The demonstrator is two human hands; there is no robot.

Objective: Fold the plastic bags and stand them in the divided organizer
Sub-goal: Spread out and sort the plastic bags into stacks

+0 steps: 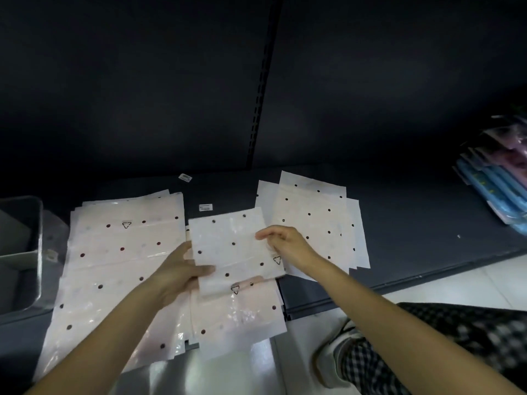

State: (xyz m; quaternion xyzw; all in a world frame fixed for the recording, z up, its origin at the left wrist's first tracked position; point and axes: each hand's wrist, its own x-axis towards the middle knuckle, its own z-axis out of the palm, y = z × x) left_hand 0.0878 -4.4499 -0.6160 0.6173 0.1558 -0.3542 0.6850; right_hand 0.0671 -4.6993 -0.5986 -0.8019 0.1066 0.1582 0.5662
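Note:
A folded clear plastic bag [231, 249] with dark dots is held flat just above the dark shelf. My left hand [182, 269] grips its left edge, thumb on top. My right hand [282, 242] pinches its right edge with the fingertips. Under it lies another dotted bag [236, 317], hanging over the shelf's front edge. A large stack of unfolded bags [114, 266] lies to the left, and a second stack [316, 220] lies behind my right hand. A grey bin [25, 252], perhaps the organizer, stands at the far left; its inside is mostly hidden.
Two small white labels [185, 177] [206, 207] lie on the dark shelf [413, 223]. Packaged blue and pink goods [496, 178] lean at the far right. A dark slotted upright [261, 89] runs up the back panel. My checked trouser leg and shoe [427, 352] are at bottom right.

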